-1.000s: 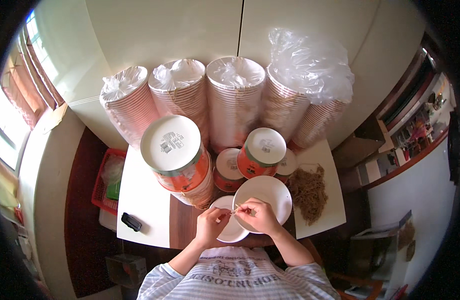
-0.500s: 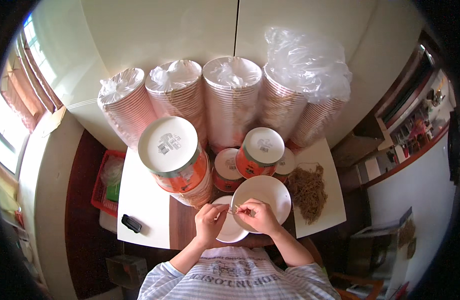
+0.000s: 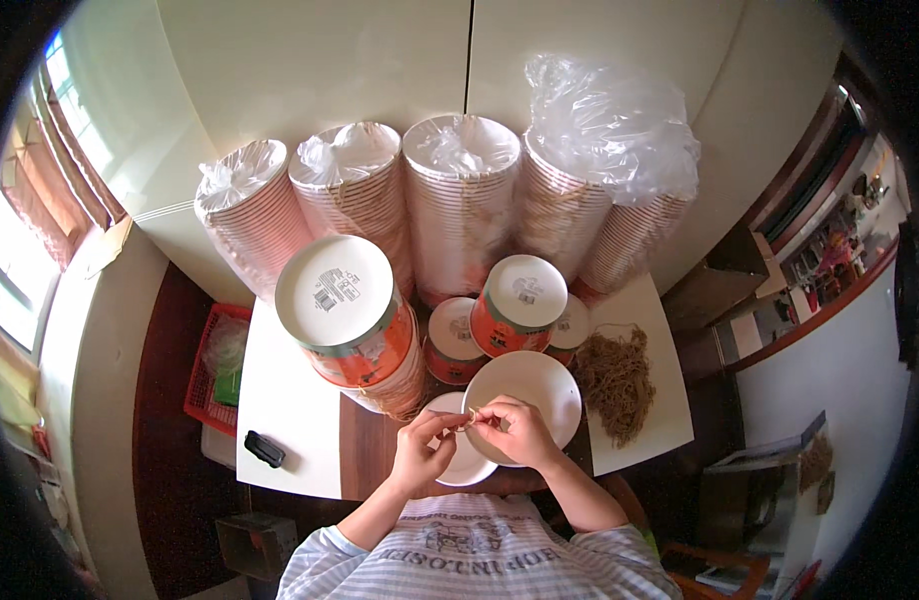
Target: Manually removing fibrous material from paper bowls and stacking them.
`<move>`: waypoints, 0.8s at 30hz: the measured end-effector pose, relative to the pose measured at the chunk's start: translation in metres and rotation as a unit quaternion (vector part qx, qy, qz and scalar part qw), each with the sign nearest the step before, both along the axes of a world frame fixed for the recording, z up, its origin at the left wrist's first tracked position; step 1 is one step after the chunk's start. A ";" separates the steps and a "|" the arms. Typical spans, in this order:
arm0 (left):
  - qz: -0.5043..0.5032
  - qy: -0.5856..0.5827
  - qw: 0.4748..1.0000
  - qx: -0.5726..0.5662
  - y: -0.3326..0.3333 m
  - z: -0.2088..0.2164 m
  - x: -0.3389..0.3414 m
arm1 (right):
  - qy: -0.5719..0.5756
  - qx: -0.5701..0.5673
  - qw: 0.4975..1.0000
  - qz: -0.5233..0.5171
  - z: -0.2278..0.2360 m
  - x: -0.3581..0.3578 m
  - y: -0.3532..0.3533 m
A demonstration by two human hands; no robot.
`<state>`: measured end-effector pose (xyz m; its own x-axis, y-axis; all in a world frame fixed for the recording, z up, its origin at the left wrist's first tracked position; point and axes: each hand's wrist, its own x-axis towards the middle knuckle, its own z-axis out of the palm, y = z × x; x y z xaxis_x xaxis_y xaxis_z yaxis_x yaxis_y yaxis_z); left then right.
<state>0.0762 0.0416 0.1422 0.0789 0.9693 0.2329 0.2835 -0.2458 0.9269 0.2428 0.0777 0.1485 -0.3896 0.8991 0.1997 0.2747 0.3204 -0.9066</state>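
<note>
My left hand [image 3: 424, 450] and my right hand [image 3: 514, 430] meet above two white bowls, their fingertips pinched close together. Between them is a thin tan strand [image 3: 469, 423], partly hidden by the fingers, so I cannot tell its full shape. Under my right hand lies the larger white bowl [image 3: 552, 388]. A smaller white bowl [image 3: 466, 470] sits under my left hand, partly overlapped by the larger one. To the right, a tangled heap of brown strands [image 3: 617, 385] rests on the table's white part.
Behind the bowls stand upturned orange paper tubs with white bottoms [image 3: 336, 290], [image 3: 526, 291]. Tall stacks of paper tubs in clear plastic [image 3: 462, 215] line the wall. A black object [image 3: 265, 449] lies on the table [image 3: 290, 400] at left; a red basket [image 3: 206, 370] stands beyond.
My left fingers have shifted slightly and curled nearer to the right fingertips around the strand. The bowls and tubs stand as before.
</note>
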 end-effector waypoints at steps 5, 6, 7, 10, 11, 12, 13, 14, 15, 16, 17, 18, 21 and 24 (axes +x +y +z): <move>0.006 0.011 1.000 -0.014 0.001 -0.002 0.001 | -0.003 0.002 1.000 -0.002 0.000 -0.001 0.000; 0.018 0.020 0.999 -0.025 0.001 -0.003 0.002 | -0.004 -0.001 1.000 -0.002 0.001 -0.001 0.000; 0.018 0.020 0.999 -0.025 0.002 -0.005 0.002 | -0.004 -0.001 1.000 -0.002 0.001 -0.001 0.000; 0.025 0.018 0.999 -0.031 0.002 -0.007 0.001 | -0.001 0.001 1.000 -0.003 0.002 -0.001 0.000; 0.025 0.027 0.999 -0.033 0.002 -0.007 0.000 | -0.003 -0.007 1.000 -0.001 0.003 -0.001 0.000; 0.025 0.035 0.999 -0.034 0.002 -0.007 0.000 | -0.006 -0.016 1.000 0.001 0.004 -0.001 0.000; 0.024 0.034 0.999 -0.035 0.003 -0.005 -0.001 | -0.006 -0.016 1.000 0.000 0.003 0.000 0.000; 0.011 0.043 0.999 -0.031 0.003 0.001 -0.001 | -0.008 -0.009 1.000 -0.002 0.002 0.000 0.000; -0.003 0.052 0.998 -0.027 0.004 0.005 -0.002 | -0.010 -0.001 1.000 -0.005 0.001 0.001 0.001; -0.003 0.051 0.998 -0.027 0.005 0.008 -0.003 | -0.010 -0.002 1.000 -0.005 0.000 0.001 0.001; -0.026 0.052 0.998 -0.031 0.006 0.010 -0.004 | -0.011 -0.003 1.000 -0.004 0.000 0.002 0.000; -0.048 0.053 0.997 -0.035 0.006 0.010 -0.005 | -0.012 -0.005 1.000 -0.002 -0.001 0.002 0.000; -0.062 0.018 0.997 -0.047 0.007 0.005 -0.008 | -0.011 -0.023 1.000 0.004 0.001 0.002 0.000; -0.087 -0.079 0.990 -0.074 0.006 -0.013 -0.011 | -0.004 -0.016 1.000 0.008 0.002 0.002 -0.001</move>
